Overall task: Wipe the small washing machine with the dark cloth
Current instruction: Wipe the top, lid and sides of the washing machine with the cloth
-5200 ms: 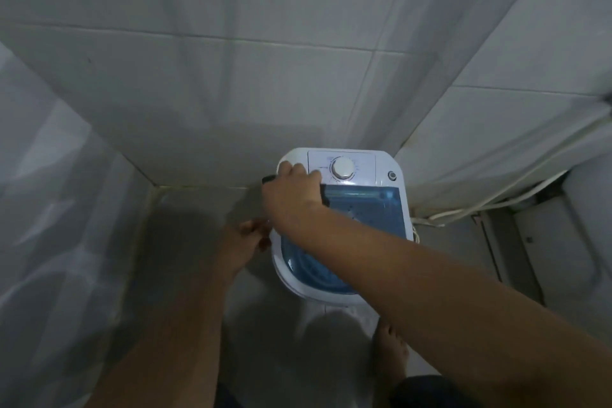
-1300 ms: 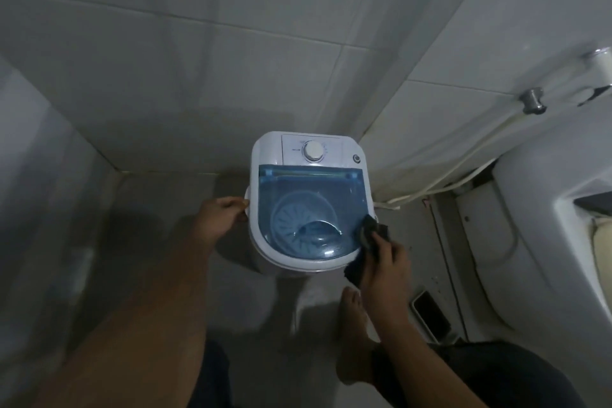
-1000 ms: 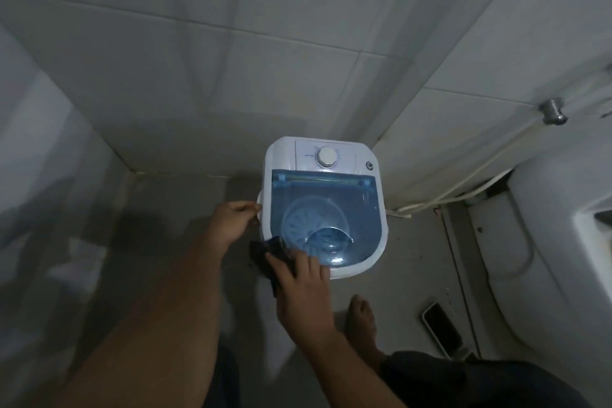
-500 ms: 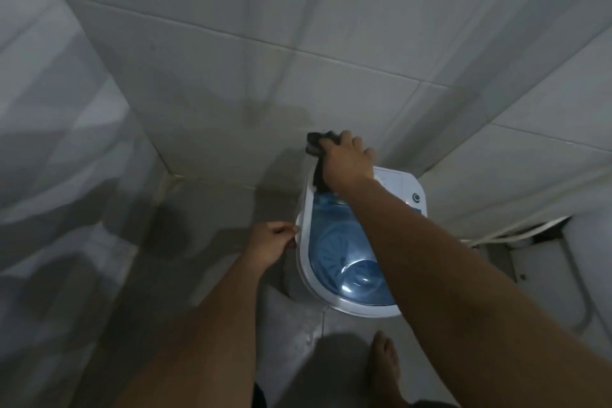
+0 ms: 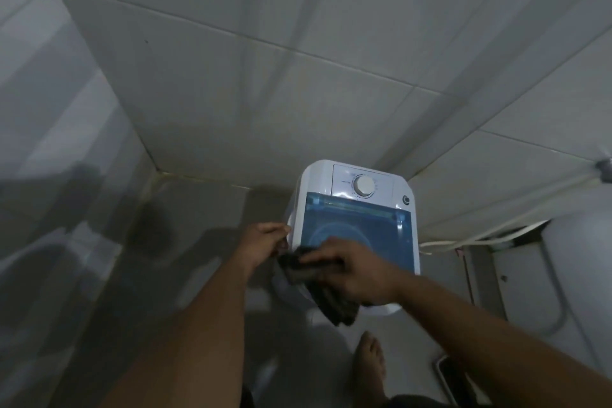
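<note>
A small white washing machine (image 5: 356,205) with a see-through blue lid and a round white dial stands on the floor in a tiled corner. My right hand (image 5: 356,270) presses a crumpled dark cloth (image 5: 318,285) onto the near left front of the lid and rim; part of the cloth hangs over the front edge. My left hand (image 5: 263,242) grips the machine's left side at the rim. The front of the lid is hidden under my right hand and the cloth.
Tiled walls close in behind and to the left. A white cable (image 5: 480,237) runs along the wall base on the right, beside a white fixture (image 5: 576,275). My bare foot (image 5: 369,364) and a phone (image 5: 453,378) lie on the floor in front.
My right hand has dragged the cloth from the machine's back left corner down to the near left front edge. My left hand keeps its hold on the left side.
</note>
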